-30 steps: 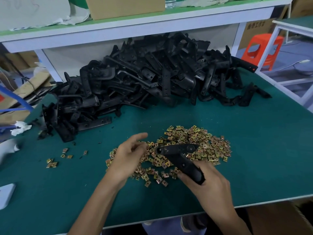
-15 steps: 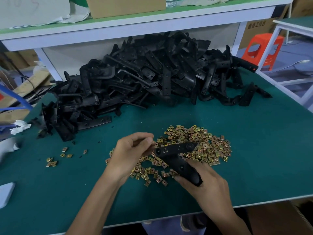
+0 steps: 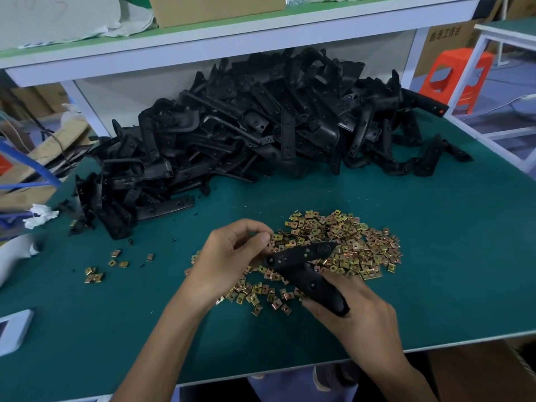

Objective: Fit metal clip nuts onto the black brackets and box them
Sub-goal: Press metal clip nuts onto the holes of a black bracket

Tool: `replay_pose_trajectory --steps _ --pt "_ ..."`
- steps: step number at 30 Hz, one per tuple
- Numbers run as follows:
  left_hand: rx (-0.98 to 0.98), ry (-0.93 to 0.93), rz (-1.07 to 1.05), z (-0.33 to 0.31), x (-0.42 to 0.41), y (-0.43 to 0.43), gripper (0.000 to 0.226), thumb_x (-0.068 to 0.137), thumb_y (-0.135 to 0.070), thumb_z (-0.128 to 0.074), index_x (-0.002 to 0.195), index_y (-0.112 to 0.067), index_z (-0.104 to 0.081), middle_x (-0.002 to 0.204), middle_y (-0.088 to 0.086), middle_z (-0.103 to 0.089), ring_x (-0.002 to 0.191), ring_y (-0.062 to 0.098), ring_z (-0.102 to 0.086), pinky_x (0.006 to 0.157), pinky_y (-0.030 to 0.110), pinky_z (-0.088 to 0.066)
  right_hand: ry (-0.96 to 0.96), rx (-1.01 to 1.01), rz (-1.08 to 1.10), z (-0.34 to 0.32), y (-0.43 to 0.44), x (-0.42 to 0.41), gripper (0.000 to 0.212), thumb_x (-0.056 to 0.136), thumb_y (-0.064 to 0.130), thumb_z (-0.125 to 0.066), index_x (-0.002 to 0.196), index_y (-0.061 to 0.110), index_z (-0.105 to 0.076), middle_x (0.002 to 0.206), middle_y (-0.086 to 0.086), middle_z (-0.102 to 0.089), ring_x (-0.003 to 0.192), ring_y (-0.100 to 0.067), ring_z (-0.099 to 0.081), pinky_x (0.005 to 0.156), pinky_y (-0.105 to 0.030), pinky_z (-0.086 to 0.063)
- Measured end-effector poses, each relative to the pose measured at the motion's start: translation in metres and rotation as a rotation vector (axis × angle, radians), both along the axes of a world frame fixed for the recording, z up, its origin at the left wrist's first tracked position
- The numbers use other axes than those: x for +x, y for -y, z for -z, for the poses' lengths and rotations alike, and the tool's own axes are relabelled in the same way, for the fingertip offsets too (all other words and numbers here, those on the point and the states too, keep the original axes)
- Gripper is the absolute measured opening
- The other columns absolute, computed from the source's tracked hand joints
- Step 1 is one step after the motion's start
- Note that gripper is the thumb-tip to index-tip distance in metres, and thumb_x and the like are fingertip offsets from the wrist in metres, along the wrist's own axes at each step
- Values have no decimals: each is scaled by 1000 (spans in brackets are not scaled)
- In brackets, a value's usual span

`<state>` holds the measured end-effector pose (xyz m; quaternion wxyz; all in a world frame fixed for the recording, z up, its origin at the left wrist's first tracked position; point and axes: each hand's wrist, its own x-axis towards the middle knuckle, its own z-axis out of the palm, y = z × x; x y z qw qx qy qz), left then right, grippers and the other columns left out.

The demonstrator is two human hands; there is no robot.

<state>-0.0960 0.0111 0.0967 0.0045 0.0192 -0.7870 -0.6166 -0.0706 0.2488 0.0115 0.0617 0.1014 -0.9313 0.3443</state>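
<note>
- The black bracket (image 3: 301,266), an angled piece, is held just above the surface (image 3: 449,271) at the near edge of the nut heap. One arm points right over the nuts; the other runs down into the right hand (image 3: 359,320).
- Right hand: fingers clamped round the bracket's lower arm.
- The left hand (image 3: 226,256) has its fingers curled, thumb and forefinger tips together at the bracket's left end. Whether a nut is pinched between them cannot be told.
- The clip nuts (image 3: 351,245), brass-coloured, lie in a loose heap on the green surface under and behind both hands.
- A few stray nuts (image 3: 94,275) lie well apart to the left.
- A pile of brackets (image 3: 261,134), large and tangled, sits at the back of the surface beneath a white shelf (image 3: 261,33).
- A cardboard box (image 3: 217,7) stands on the shelf.
- An orange stool (image 3: 455,76) stands beyond the right edge.
</note>
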Motion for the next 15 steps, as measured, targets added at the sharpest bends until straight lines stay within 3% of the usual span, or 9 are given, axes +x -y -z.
replay_pose_trajectory --steps 4,9,13,15 --pt "-9 -19 5 -2 2 -1 16 94 -17 -70 93 -31 -76 91 0 -76 88 17 -71 82 28 -58 -5 13 10 1 1 -1 54 78 84 -51 123 53 -53 95 16 -60 82 -10 -65 62 -35 -53" --pt "-132 -39 9 -5 4 -1 17 94 -17 -71 104 -30 -70 87 -4 -75 63 3 -57 56 13 -42 -44 23 21 0 1 0 51 79 80 -52 120 50 -57 88 18 -57 75 -9 -63 55 -30 -48" --pt "-146 -34 22 -6 3 -1 16 94 -17 -70 93 -32 -77 89 -5 -76 80 6 -68 70 19 -53 -65 35 14 0 1 0 49 79 79 -53 119 50 -59 85 17 -56 73 -11 -63 51 -31 -47" --pt "-172 -32 57 -6 2 -1 20 95 -17 -70 94 -36 -77 88 -7 -76 79 5 -67 68 17 -49 -67 48 11 -1 1 0 49 79 79 -52 119 50 -59 81 14 -53 70 -13 -62 49 -31 -47"
